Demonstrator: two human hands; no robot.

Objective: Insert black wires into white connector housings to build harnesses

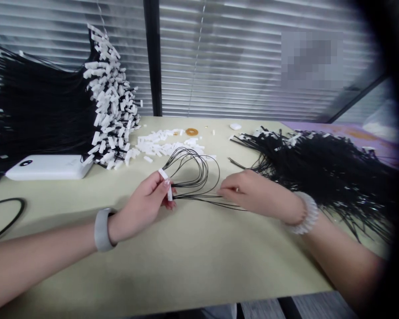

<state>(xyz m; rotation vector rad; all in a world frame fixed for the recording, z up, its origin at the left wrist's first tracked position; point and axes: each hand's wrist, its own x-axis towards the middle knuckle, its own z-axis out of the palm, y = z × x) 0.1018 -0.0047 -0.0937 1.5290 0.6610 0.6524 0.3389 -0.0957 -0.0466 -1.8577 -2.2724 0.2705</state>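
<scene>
My left hand [156, 190] pinches a narrow white connector [165, 182] between thumb and fingers. Thin black wires [204, 170] run out of it, several bending round in a loop and others stretching right. My right hand [244, 189] has its fingertips closed together on the black wires, a short way right of the connector. The wire ends past that hand are partly hidden behind it. Both hands are just above the pale tabletop [186, 266].
A tall stack of black wires with white connectors [106, 97] stands back left, behind a white power bank [49, 167]. Loose white connectors [166, 142] and a tan ring [192, 131] lie mid-table. A heap of black wires [326, 168] covers the right. Window blinds [219, 57] stand behind.
</scene>
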